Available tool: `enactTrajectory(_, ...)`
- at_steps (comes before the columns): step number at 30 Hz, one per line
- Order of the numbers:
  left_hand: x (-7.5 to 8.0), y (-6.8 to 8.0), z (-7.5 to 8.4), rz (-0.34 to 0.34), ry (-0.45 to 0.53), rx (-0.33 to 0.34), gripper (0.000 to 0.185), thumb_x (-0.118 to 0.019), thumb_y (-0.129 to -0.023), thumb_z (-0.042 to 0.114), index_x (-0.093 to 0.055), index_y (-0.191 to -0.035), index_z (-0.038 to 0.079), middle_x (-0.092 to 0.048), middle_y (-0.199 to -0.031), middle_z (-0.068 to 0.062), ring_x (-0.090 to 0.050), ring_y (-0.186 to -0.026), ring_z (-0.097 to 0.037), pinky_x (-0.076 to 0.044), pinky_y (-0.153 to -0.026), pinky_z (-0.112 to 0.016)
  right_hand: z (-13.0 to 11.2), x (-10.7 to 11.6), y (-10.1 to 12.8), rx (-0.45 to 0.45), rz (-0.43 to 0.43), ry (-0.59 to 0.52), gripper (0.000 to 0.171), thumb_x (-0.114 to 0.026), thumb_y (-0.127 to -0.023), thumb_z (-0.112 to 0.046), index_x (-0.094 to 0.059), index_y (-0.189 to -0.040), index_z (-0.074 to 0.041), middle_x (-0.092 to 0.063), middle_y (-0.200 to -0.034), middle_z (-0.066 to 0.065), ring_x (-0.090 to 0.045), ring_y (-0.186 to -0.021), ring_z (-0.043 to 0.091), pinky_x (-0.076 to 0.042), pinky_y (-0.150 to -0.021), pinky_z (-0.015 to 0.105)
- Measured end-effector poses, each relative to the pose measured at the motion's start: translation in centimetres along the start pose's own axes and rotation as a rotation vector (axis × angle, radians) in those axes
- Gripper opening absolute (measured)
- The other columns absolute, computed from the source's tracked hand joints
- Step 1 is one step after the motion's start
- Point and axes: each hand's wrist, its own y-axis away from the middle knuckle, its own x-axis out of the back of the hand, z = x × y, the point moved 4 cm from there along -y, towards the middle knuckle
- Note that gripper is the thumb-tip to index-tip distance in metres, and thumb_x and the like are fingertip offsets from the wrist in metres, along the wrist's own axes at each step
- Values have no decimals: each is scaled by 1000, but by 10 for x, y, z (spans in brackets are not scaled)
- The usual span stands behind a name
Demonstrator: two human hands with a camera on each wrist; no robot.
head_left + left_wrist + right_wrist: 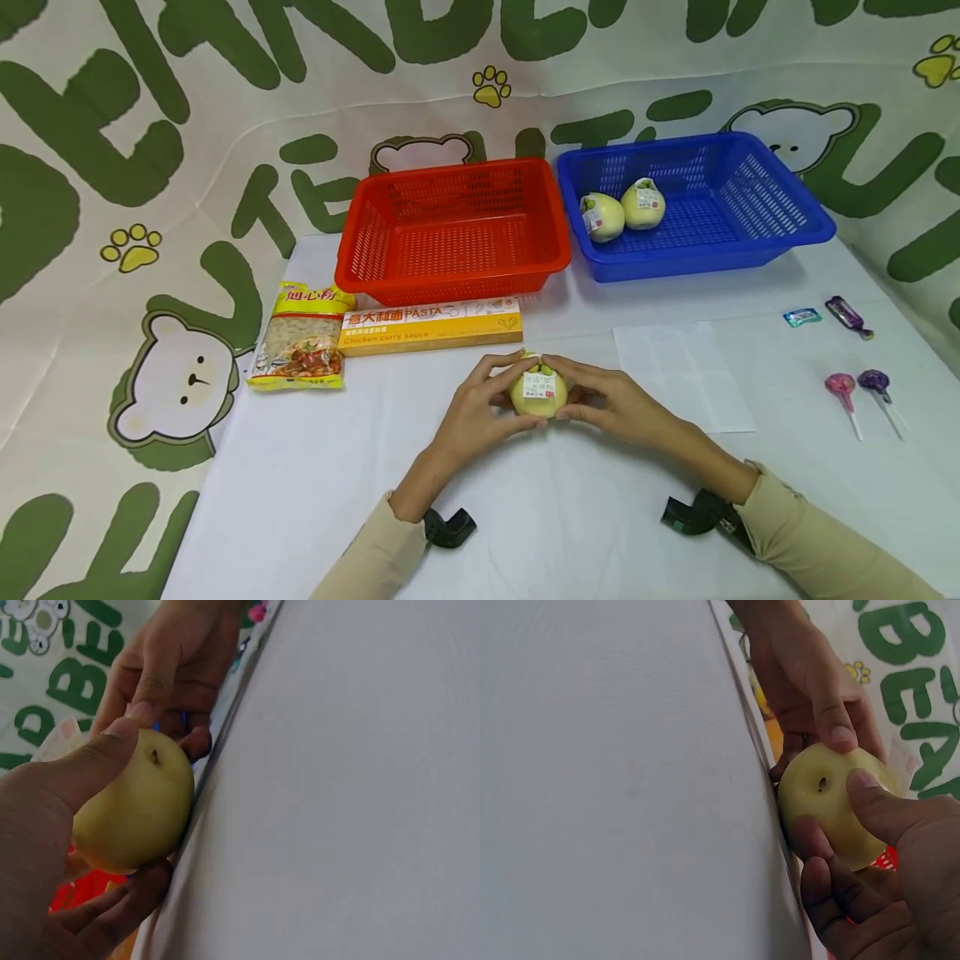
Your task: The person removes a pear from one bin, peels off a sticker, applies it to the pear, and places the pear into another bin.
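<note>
Both hands, left hand (472,408) and right hand (615,404), cup one yellow pear (537,394) resting on the white table (315,492), at 6 o'clock from the red basket (454,229). Looks firm, smooth, bruisable, middling weight; grasp around its sides.

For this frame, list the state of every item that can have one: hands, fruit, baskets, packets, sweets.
Left hand: grips the pear.
Right hand: grips the same pear.
Yellow-green labelled pear: held by both hands at the white table.
Red plastic basket: upright, empty.
Blue plastic basket: upright, holds two labelled pears.
Yellow pasta box: lying flat, closed.
Macaroni bag: lying flat, sealed.
Two lollipops: wrapped, lying on table.
</note>
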Motion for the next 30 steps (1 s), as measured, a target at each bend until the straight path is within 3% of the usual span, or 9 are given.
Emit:
enactTrajectory(2, 0, 2, 0, -9, -37, -4, 85, -90, -74, 30, -50, -148, 20, -47, -141, -4, -64, -92, -10, -56, -75, -23, 1, -1, 0, -10, -9, 1, 76, -73, -91, -12, -36, -156, -16, -63, -132, 5, -67, -85, 11, -57, -77, 28)
enactTrajectory(6, -1, 3, 0, -44, -65, -18, 85, -86, -80, 29, -38, -149, 20, -43, -141, -5, -62, -85, -10, -55, -73, -24, 4, -4, 0, -8, -21, 4, 71, -70, -94, -14, -37, -156, -19, -54, -145, 4, -66, -102, 14, -56, -84, 29)
enactTrajectory(8, -2, 3, -1, -55, -58, -22, 78, -83, -82, 28, -39, -146, 23, -41, -146, -5, -62, -83, -11, -55, -72, -24, 5, -4, 0, -5, -16, 7, 66, -69, -94, -13, -42, -154, -19, -39, -157, 5, -61, -118, 19, -55, -88, 30)
enactTrajectory(13, -2, 5, -5, -45, -54, -40, 61, -78, -85, 28, -54, -141, 26, -39, -153, -4, -61, -79, -11, -50, -63, -20, 4, -2, 0, 3, 19, 39, 61, -72, -92, -13, -50, -149, -19, -40, -155, 5, -43, -139, 24, -44, -105, 32)
enactTrajectory(15, -2, 5, -5, -40, -58, -51, 58, -78, -86, 28, -57, -140, 23, -38, -154, -5, -61, -80, -10, -48, -60, -19, 4, -1, 1, 12, 32, 34, 59, -72, -91, -12, -53, -146, -19, -40, -155, 7, -42, -139, 26, -38, -109, 32)
enactTrajectory(22, -4, 5, 0, -43, -105, -100, 54, -77, -87, 23, -60, -138, 18, -34, -155, -10, -64, -91, -12, -51, -64, -19, 2, -1, 2, 50, 77, 11, 54, -74, -88, -8, -60, -139, -19, -40, -154, 14, -45, -136, 32, -40, -107, 29)
enactTrajectory(26, -4, 5, -1, -46, -103, -86, 54, -78, -87, 27, -58, -137, 21, -36, -155, -8, -64, -85, -13, -51, -61, -19, 1, -1, 3, 50, 87, 2, 54, -75, -88, -8, -62, -138, -19, -41, -154, 14, -46, -135, 30, -43, -105, 29)
enactTrajectory(30, -3, 3, -2, -37, -63, -51, 62, -80, -86, 33, -51, -141, 25, -39, -151, -4, -64, -81, -10, -54, -65, -20, 0, -2, 3, 32, 59, -26, 62, -76, -88, -8, -54, -146, -16, -40, -155, 14, -66, -111, 21, -54, -90, 29)
